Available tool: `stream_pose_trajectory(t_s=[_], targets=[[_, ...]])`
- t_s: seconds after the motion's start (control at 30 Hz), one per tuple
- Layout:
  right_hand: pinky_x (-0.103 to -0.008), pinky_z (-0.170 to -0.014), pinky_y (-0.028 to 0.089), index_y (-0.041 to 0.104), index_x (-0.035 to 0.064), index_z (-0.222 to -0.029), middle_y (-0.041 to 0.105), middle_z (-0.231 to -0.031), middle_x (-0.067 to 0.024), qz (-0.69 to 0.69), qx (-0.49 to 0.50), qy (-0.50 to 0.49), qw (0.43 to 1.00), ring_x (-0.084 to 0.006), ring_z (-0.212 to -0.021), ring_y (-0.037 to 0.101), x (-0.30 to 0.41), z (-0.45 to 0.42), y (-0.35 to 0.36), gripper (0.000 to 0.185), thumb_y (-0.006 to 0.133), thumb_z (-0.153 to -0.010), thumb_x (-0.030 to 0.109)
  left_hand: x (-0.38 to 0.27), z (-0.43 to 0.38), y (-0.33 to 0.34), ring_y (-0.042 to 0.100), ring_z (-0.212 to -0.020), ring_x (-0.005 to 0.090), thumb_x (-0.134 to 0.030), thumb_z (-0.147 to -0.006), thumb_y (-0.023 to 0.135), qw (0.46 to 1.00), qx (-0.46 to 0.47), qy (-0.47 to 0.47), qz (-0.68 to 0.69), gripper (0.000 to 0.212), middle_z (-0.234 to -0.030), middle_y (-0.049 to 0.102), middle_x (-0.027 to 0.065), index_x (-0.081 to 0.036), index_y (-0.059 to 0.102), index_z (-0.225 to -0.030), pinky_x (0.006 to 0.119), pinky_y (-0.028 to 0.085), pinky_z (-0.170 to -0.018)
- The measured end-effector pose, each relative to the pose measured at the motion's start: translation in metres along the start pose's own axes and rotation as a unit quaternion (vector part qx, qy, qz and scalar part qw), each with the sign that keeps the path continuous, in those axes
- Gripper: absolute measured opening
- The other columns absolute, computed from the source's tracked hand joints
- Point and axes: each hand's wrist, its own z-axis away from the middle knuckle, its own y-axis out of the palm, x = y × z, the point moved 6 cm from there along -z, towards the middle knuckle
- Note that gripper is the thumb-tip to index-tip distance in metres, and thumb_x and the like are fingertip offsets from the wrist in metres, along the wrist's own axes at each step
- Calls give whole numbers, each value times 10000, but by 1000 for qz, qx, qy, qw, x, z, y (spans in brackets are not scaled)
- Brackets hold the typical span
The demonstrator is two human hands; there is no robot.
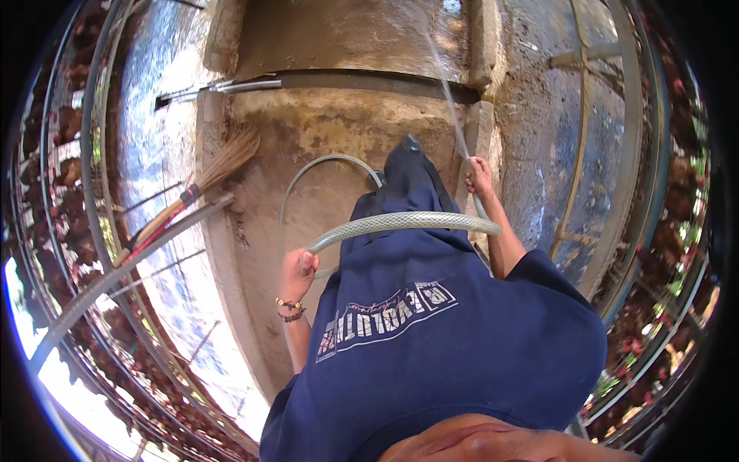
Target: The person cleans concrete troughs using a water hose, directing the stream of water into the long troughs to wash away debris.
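Note:
My right hand [480, 176] grips a braided clear plastic hose [398, 222] close to its outlet, and a jet of water [447, 92] shoots from there towards the top of the view. The hose arches across the front of my body to my left hand [301, 268], which is closed around it. Beyond the left hand, more of the hose loops over the concrete walkway [277, 202] and passes near my foot. The jet lands on wet concrete [346, 34] past a narrow cross channel.
A stick broom [190, 193] leans at the left beside a long grey pole [130, 277]. Low concrete kerbs [222, 260] edge the walkway. Wet ground [537, 144] lies to the right. Rows of cages with brown chickens [69, 124] stand on both sides.

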Motion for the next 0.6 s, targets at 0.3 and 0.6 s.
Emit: stream_pose_trajectory(t_s=[0.3,0.6], targets=[[-197,-278,257,431,196,-943,426,-590,-19,-80,16,22,996,-72,-360,358,-87,69,-29,158,472,-844,312,-8,15,36,320,-463,67,-673,-751,334,986,133,58,-76,685,-469,341,-29,-37,401,-502,234,253,-408],[-188,-280,231,432,177,-941,420,-584,-7,-114,76,9,991,-57,-358,344,-163,145,-29,176,474,-846,319,46,86,81,335,-464,64,-708,-726,313,976,171,108,-76,704,-476,347,-38,-47,405,-505,222,258,-414]])
